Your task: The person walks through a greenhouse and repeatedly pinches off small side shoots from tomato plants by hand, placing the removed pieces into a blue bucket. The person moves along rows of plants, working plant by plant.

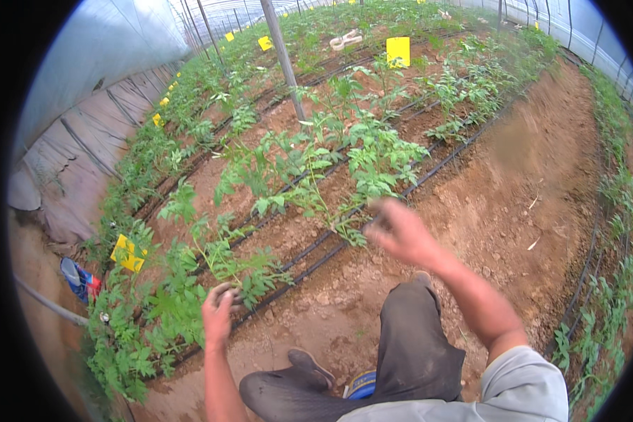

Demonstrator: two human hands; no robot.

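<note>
Rows of young leafy plants, probably tomato, grow in brown soil before me. My left hand (220, 311) is at the lower left, its fingers curled at the edge of a green plant (256, 277); whether it grips a stem cannot be told. My right hand (395, 232), blurred, is raised over the soil just right of a leaning plant (322, 198), with its fingers bent. I cannot see anything held in it. Black drip hoses (316, 264) run along the row between my two hands. A bushier plant (382, 158) stands beyond my right hand.
A wooden post (285, 58) rises among the rows. Yellow cards (398, 51) hang over the plants, one at the left (128, 253). A blue and red bag (79, 279) lies by the left wall. My knees are bent over a soil path (485, 211), with a blue object (363, 385) between my legs.
</note>
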